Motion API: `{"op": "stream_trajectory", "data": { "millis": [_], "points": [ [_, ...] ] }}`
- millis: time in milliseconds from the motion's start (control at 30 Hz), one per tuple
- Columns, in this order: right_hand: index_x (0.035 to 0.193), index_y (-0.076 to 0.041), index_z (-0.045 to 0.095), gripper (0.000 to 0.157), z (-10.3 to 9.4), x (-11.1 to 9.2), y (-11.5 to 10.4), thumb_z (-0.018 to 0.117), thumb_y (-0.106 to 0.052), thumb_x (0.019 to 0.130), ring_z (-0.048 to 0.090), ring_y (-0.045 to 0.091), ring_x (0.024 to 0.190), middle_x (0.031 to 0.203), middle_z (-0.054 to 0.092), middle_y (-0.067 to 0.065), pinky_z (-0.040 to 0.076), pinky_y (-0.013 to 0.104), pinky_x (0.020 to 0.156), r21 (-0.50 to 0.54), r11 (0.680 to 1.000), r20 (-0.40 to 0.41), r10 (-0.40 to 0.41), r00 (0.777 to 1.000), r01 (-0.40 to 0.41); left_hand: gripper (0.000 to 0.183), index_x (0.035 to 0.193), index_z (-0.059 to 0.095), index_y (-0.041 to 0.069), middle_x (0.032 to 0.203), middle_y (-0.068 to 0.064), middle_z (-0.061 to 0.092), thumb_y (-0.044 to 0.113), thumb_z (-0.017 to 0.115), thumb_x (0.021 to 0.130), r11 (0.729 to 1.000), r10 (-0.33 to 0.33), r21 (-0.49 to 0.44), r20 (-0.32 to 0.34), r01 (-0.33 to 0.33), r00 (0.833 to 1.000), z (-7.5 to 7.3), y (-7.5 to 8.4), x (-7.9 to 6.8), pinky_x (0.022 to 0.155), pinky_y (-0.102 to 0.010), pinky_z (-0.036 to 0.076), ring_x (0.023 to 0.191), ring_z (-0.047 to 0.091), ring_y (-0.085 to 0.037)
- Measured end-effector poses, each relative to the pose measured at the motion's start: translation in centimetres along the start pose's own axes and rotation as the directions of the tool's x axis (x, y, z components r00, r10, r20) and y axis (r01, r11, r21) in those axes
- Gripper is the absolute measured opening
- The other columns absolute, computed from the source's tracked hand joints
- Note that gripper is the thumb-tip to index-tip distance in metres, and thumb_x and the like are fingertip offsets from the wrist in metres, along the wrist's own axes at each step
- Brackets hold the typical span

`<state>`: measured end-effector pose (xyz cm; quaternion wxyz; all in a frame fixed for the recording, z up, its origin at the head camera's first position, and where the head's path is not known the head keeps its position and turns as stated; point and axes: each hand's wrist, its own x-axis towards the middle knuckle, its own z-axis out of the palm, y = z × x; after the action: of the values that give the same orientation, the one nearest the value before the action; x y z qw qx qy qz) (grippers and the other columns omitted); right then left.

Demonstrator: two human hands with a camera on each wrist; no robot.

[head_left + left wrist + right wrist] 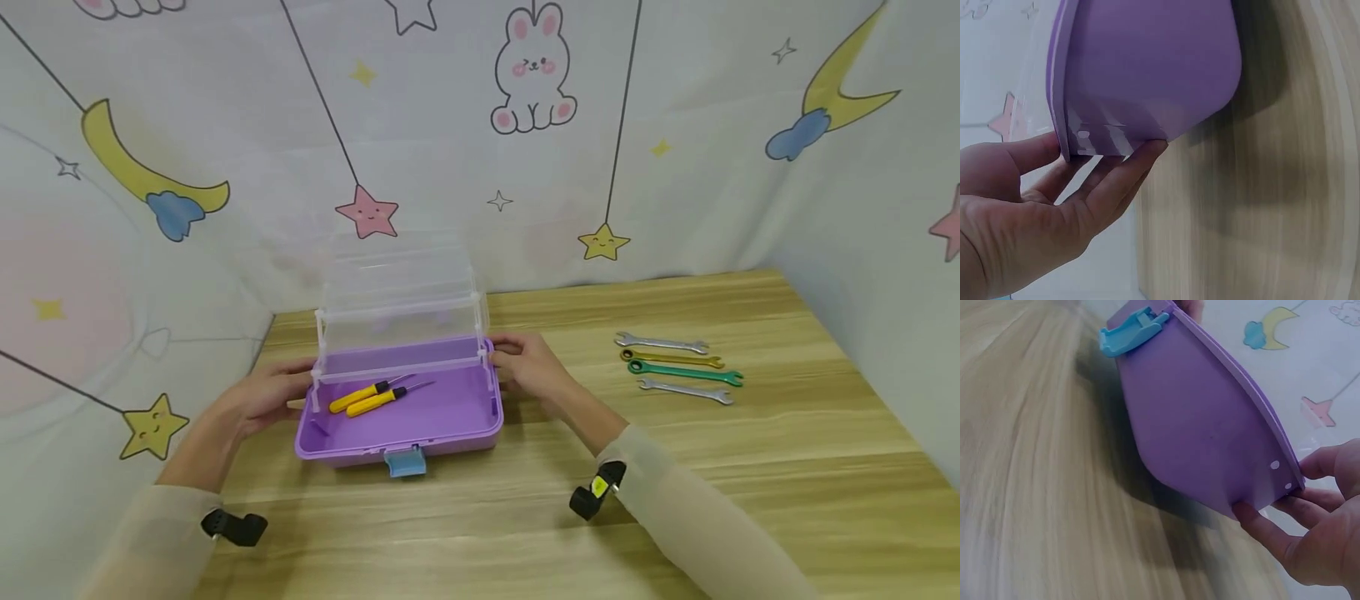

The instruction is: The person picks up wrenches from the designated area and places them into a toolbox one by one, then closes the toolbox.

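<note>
A purple plastic toolbox (457, 417) stands with its clear lid (393, 279) raised at the back. My left hand (262, 396) grips its left end; in the left wrist view the thumb is at the rim and the fingers (1129, 172) reach against the end wall. At the opposite end, my right hand (528, 367) holds the box likewise, with fingers (1266, 532) low on the wall in the right wrist view. Two screwdrivers with yellow handles, a rear one (360, 397) and a front one (377, 402), lie inside. A blue latch (406, 462) hangs open at the front.
Several wrenches lie side by side at the right of the wooden table (600, 533): silver (662, 342), gold (672, 358), green (686, 372) and a second silver one (686, 390). A patterned cloth (442, 150) hangs behind and along the sides.
</note>
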<state>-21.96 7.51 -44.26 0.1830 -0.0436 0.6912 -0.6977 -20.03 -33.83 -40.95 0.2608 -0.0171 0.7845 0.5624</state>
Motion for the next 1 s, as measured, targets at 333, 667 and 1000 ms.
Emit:
{"op": "stream_trajectory", "data": {
  "millis": [333, 667, 1000],
  "points": [
    [0.142, -0.004, 0.064, 0.036, -5.3, -2.2, 0.3, 0.060, -0.010, 0.107, 0.070, 0.022, 0.112, 0.133, 0.071, 0.013, 0.063, 0.040, 0.085, -0.063, 0.997, -0.060, 0.031, 0.998, -0.035, 0.059, 0.162, 0.028, -0.008, 0.160, -0.032, 0.040, 0.021, 0.046, 0.114, 1.000, 0.017, -0.017, -0.008, -0.017, 1.000, 5.5, 2.9, 1.0, 0.099, -0.048, 0.059, 0.144, 0.046, -0.047],
    [0.143, -0.005, 0.063, 0.039, -9.6, -3.7, 0.4, 0.060, -0.017, 0.107, 0.067, 0.022, 0.117, 0.134, 0.072, 0.011, 0.060, 0.037, 0.085, -0.169, 0.984, -0.110, 0.045, 0.993, -0.063, 0.056, 0.163, 0.034, -0.003, 0.159, -0.027, 0.045, 0.020, 0.049, 0.114, 0.998, 0.025, -0.055, 0.008, -0.024, 1.000, 8.9, 4.4, 3.4, 0.100, -0.049, 0.058, 0.145, 0.047, -0.044],
    [0.149, -0.001, 0.056, 0.044, -12.7, -4.7, 0.5, 0.057, -0.014, 0.107, 0.067, 0.012, 0.107, 0.137, 0.069, 0.014, 0.061, 0.031, 0.082, -0.179, 0.981, -0.135, 0.046, 0.990, -0.070, 0.054, 0.161, 0.042, 0.001, 0.154, -0.023, 0.052, 0.021, 0.054, 0.112, 0.995, 0.038, -0.087, -0.004, -0.038, 0.999, 12.0, 5.1, 6.0, 0.097, -0.048, 0.060, 0.140, 0.053, -0.039]
  ]
}}
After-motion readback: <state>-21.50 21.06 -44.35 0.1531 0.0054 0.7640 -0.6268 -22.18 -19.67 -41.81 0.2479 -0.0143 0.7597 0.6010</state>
